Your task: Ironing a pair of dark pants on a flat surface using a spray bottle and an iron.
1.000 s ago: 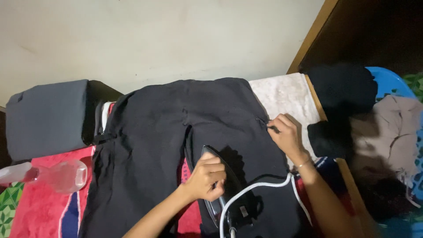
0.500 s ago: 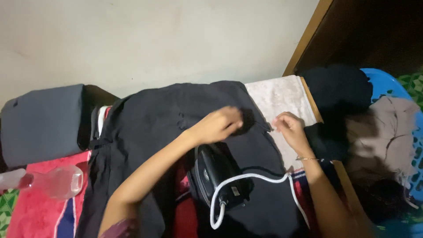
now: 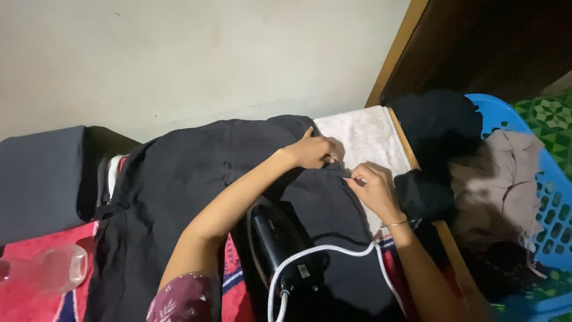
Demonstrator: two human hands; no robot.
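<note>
since the earlier frame: left hand (image 3: 311, 152) moved off iron (image 3: 279, 244), now pinching black garment (image 3: 196, 185) hem beside right hand (image 3: 370, 189), likewise pinching. soft, light, limp; grip at edge.

Left arm: stretched forward and across.
Left hand (image 3: 311, 152): fingers curled, pinching.
Right hand (image 3: 370, 188): fingertips pinched, wrist bent, close to left.

Single head-worn camera, close above, facing steeply down at the black garment (image 3: 196, 179); wall at twelve o'clock, blue basket (image 3: 551, 197) at three.
</note>
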